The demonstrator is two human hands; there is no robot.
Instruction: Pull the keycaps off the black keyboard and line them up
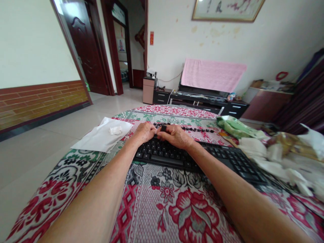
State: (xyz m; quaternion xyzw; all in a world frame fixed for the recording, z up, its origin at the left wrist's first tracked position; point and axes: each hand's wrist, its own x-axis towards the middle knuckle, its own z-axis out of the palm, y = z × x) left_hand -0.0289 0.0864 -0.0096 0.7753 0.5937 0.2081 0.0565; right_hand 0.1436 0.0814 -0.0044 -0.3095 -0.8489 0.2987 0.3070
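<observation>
A black computer keyboard (172, 157) lies on the patterned tablecloth, partly covered by my forearms. Above its far edge my two hands come together. My right hand (174, 135) is closed, with a black keycap (163, 128) between thumb and fingers. Close beside it, my left hand (145, 131) has its fingers pinched together; a tiny pale bit shows at the fingertips, too small to name. Behind the hands runs a row of loose black keycaps (199, 130). To the left, a white paper sheet (97, 136) carries a folded white tissue (115, 130).
At the right of the table lie a green and white packet (235, 126), crumpled tissues (253, 146) and clear plastic bags (303, 165). The keyboard cable (291, 194) trails toward the right edge. Beyond the table stands a low black cabinet (235, 108).
</observation>
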